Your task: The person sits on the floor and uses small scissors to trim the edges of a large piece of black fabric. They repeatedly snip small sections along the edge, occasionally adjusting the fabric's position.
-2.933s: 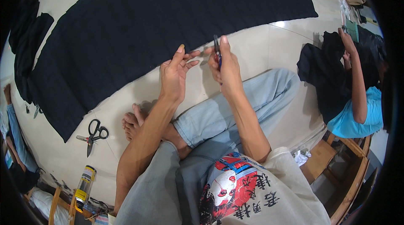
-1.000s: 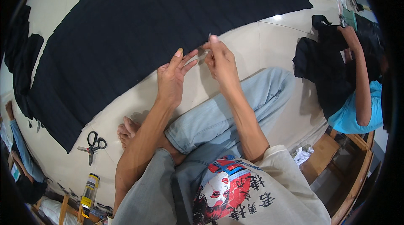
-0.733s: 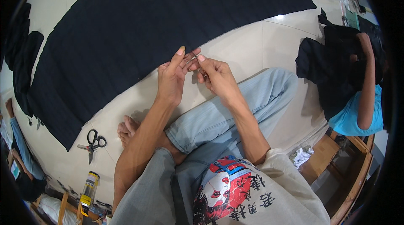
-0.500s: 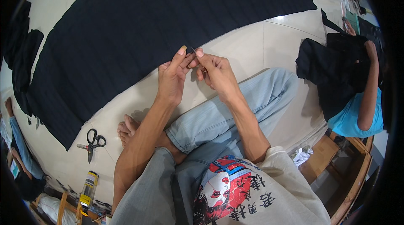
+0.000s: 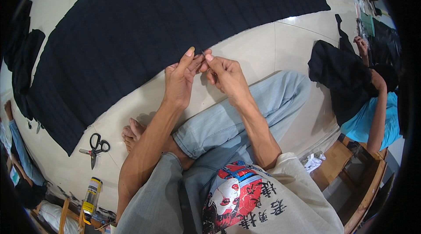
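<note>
Both hands meet just over the near edge of a large dark cloth (image 5: 144,23) spread on the floor. My right hand (image 5: 227,76) is closed, thumb and forefinger pinching a thin dark needle-like piece (image 5: 202,52) too small to make out fully. Close beside it, my left hand (image 5: 180,78) has its thumb raised against the cloth and its fingers curled toward the right fingertips. Whatever the left fingers hold, if anything, is hidden. Black-handled scissors (image 5: 99,144) lie on the floor to the left, with a small cutter-like tool (image 5: 85,151) next to them.
A yellow-and-black cylindrical container (image 5: 92,196) is at the lower left. More dark cloth (image 5: 26,72) is bunched at the far left. On the right, a co-worker in a blue top (image 5: 366,122) handles black cloth (image 5: 340,67) near a wooden frame (image 5: 368,199). Another person's leg (image 5: 24,146) shows at left.
My right fingertips have shifted slightly and the needle-like piece has changed angle; my left hand stays nearly still. At right, the co-worker's arms have moved and a strip of black cloth has lifted.
</note>
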Demonstrator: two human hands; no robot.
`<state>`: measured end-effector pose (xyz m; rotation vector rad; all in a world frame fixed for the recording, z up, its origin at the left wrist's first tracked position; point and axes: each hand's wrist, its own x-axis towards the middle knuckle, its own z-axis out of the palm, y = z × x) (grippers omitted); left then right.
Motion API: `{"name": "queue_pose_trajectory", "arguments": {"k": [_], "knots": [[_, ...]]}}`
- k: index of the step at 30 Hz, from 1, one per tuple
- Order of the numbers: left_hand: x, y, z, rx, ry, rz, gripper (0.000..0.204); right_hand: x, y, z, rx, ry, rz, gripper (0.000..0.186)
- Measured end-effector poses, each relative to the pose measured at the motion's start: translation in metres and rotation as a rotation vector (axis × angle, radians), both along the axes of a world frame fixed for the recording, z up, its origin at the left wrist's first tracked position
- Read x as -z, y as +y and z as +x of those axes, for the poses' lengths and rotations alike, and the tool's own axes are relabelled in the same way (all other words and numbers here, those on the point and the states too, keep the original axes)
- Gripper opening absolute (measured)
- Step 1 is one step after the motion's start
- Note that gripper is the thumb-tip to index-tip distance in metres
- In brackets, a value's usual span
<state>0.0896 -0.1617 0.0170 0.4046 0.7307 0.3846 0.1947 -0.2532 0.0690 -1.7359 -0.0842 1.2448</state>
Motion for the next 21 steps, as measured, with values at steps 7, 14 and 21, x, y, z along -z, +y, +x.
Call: {"name": "queue_pose_trajectory", "arguments": {"k": [7, 14, 21], "knots": [[0.002, -0.002, 0.001, -0.019, -0.02, 0.01, 0.026, -0.014, -0.011, 0.011, 0.224, -0.096, -0.044, 0.045], [-0.015, -0.002, 0.021, 0.077, -0.12, -0.073, 0.037, 0.014, 0.008, 0.066, 0.327, 0.024, 0.169, 0.036], [-0.012, -0.011, 0.052, 0.079, 0.045, 0.009, 0.045, 0.011, 0.006, 0.062, 0.356, -0.058, 0.18, 0.034]]}}
